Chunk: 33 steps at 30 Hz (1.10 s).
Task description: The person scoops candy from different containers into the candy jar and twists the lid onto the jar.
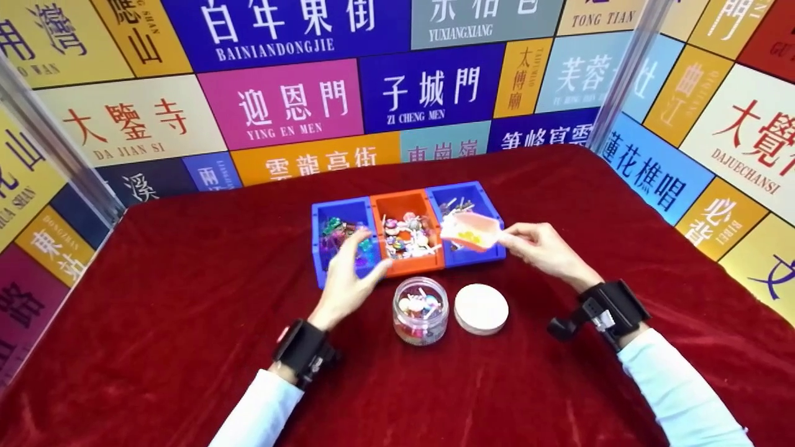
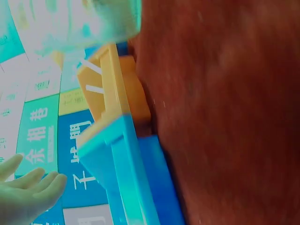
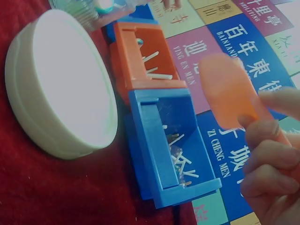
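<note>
By its handle my right hand (image 1: 543, 248) grips a pink scoop (image 1: 475, 228), held above the right blue bin (image 1: 497, 253). Something yellow shows in the scoop; its kind cannot be made out. The right wrist view shows the fingers curled round the scoop's handle. My left hand (image 1: 348, 276), fingers spread and holding nothing, hovers by the left blue bin (image 1: 318, 248) and covers part of it. Just in front of the orange bin (image 1: 410, 267) stands a clear jar (image 1: 420, 332) without its lid, with colourful lollipop-like pieces inside.
A white round lid (image 1: 481, 308) lies right of the jar. The three bins stand joined in a row, each with small pieces; white sticks (image 3: 185, 164) show in the right one. Red cloth (image 1: 186, 310) covers the table, and lettered panels (image 1: 279, 102) rise behind.
</note>
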Motion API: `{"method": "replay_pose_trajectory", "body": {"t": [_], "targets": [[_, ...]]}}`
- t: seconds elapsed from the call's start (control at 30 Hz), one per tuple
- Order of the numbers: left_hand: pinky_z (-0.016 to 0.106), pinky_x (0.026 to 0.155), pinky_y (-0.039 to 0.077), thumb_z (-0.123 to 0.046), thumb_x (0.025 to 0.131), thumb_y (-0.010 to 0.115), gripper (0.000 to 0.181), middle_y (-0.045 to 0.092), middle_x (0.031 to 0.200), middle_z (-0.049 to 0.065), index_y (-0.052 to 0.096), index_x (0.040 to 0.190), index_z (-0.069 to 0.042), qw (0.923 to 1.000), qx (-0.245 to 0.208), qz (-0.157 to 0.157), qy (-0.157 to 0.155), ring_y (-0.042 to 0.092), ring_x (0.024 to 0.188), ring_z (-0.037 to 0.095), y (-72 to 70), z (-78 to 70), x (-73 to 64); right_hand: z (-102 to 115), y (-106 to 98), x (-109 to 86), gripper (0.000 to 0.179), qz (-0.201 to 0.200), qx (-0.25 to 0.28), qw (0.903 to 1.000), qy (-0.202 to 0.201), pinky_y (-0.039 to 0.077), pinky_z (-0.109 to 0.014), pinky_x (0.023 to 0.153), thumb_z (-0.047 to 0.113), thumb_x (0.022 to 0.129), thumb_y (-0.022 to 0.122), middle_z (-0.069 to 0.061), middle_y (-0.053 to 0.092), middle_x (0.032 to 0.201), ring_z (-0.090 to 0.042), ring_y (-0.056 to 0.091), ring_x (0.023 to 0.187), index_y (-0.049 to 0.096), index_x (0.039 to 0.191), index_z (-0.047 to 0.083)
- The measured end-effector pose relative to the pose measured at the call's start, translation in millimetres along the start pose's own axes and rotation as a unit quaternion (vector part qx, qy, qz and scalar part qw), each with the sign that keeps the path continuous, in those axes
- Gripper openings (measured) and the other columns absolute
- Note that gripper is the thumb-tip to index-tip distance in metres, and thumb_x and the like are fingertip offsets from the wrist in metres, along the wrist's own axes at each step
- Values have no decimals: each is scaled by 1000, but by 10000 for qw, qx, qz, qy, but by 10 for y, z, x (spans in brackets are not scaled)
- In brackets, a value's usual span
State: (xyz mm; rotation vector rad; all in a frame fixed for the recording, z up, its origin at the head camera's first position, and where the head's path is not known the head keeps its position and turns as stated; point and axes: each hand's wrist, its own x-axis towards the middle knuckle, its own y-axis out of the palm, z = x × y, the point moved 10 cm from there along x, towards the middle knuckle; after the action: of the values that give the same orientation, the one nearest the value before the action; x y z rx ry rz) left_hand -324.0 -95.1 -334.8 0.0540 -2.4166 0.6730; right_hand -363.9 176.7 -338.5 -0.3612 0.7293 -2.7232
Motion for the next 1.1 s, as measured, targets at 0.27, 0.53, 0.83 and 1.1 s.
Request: {"method": "replay_pose_trajectory", "body": {"t": [0.27,0.53,0.83,1.1], "targets": [[39,99,35,-34,73,72,75,46,128,15,38,130,-1,9915,-439,1214,-160,43,118,28,306,-39,-114,237,202,-123,18,794,356,9957,-325,26,-17,42,8,86,58,6,41,57,-2,33,47,64,93,-7],[36,99,36,-25,65,79,93,40,133,19,25,137,0,9604,-898,2635,-146,41,120,28,624,-107,-267,239,390,-125,12,1503,94,9851,-836,41,-18,59,9,83,61,3,64,77,-4,49,66,69,91,6],[29,92,41,-27,57,83,86,53,118,11,38,127,-3,9429,-392,3304,-176,53,104,19,750,-84,-360,302,443,-154,11,1826,-234,9790,-871,43,-18,61,14,83,63,-1,63,78,-4,50,66,67,91,7],[29,89,43,-27,58,83,82,57,113,10,41,124,-6,9417,-317,3343,-196,55,100,18,768,-55,-368,521,414,-191,14,1736,-1030,9704,-1328,41,-18,54,16,82,63,2,65,76,-5,50,62,70,90,7]]}}
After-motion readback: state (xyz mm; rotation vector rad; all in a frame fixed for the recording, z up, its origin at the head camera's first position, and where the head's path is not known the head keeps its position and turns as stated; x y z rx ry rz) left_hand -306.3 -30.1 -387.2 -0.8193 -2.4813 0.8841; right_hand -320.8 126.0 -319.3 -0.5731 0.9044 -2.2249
